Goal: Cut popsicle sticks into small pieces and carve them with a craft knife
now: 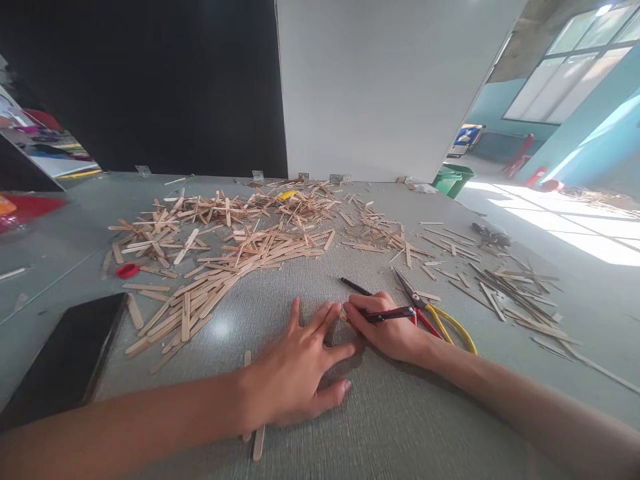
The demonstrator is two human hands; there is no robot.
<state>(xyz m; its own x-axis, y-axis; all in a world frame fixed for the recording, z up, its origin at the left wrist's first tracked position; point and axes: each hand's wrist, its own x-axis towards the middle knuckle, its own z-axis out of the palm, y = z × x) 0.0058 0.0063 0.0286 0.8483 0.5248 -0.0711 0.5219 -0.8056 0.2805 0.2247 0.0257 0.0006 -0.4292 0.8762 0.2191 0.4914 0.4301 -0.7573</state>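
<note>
My left hand (pixel 310 357) lies with its fingers spread on the grey table, index and middle fingertips close to my right hand's fingers. A small wooden piece (pixel 343 315) shows between the fingertips of both hands, mostly hidden. My right hand (pixel 393 333) is closed around a dark pen (pixel 395 314) with a reddish barrel; its tip is hidden. Just beyond that hand lies another black pen-like stick (pixel 354 286). Scissors (pixel 417 300) with one yellow and one red handle rest beside it. Craft sticks (pixel 259 443) stick out from beneath my left wrist.
A large heap of craft sticks (pixel 225 273) spreads ahead, with a red ring-shaped thing (pixel 127 271) and a yellow object (pixel 287 195) among it. Thin wood strips (pixel 520 293) lie at right. A black phone (pixel 67 353) is at left. Upright panels (pixel 400 87) stand at the back.
</note>
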